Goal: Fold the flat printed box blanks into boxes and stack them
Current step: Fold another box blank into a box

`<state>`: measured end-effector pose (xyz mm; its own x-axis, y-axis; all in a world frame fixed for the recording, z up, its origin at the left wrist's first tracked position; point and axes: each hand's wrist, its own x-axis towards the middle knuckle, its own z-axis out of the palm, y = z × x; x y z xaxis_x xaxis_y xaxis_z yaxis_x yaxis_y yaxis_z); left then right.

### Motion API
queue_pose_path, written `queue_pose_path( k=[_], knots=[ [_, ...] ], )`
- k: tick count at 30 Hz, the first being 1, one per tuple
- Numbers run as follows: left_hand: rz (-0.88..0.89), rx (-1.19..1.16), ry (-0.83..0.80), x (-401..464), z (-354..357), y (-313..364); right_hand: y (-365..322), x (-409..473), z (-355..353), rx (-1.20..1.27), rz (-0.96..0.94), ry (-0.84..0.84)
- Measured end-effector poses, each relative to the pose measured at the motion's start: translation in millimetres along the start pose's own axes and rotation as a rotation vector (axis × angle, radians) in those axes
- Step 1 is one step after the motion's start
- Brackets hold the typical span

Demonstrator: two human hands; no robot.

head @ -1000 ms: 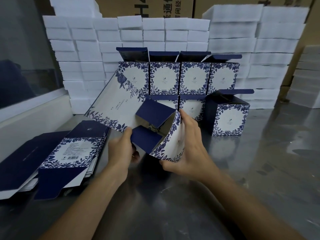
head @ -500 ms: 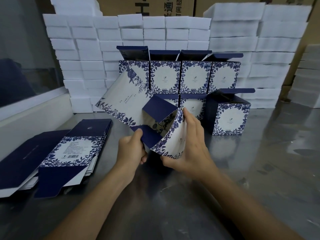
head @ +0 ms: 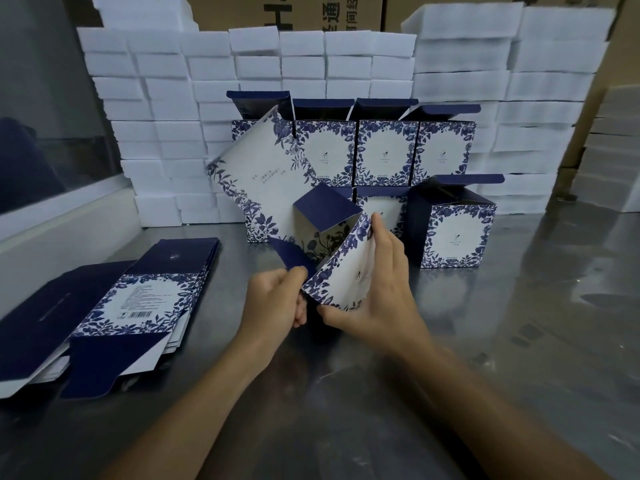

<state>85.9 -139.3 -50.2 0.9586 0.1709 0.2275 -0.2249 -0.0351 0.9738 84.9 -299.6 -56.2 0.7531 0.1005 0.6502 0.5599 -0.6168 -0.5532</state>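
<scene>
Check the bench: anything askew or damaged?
Nothing damaged. The blank in both hands is tilted only because it is mid-fold. The blank pile at left is slightly fanned, and one folded box stands forward of the stacked boxes, lid open.

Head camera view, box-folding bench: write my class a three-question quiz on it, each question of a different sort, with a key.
1. True or false: the pile of flat blanks lies to the left of the person's hands.
2. Multiple choice: which hand pinches a navy flap of the half-folded box? A) left hand B) right hand C) neither
3. Fill in: the top row of the stacked boxes shows ____ boxes, lids open.

Key: 1 true; 2 A; 3 four.
</scene>
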Motion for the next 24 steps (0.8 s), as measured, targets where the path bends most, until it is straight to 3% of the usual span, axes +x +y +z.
queue_pose_path(
  k=[4, 11, 19, 24],
  knots=[
    [-0.027, -0.066, 0.018, 0, 0, 1, -1, -1, 2, 0.090, 0.062, -0.004],
    [-0.069, -0.010, 0.307, 14, -17, -11, 7, 0, 4, 0.408, 0.288, -0.157],
    [-0.130, -0.108, 0.245, 13, -26, 2, 13, 0, 2, 0.640, 0.293, -0.242],
    [-0.111, -0.055, 0.195, 11, -26, 1, 16, 2, 1, 0.631, 0.377, -0.130]
  ],
)
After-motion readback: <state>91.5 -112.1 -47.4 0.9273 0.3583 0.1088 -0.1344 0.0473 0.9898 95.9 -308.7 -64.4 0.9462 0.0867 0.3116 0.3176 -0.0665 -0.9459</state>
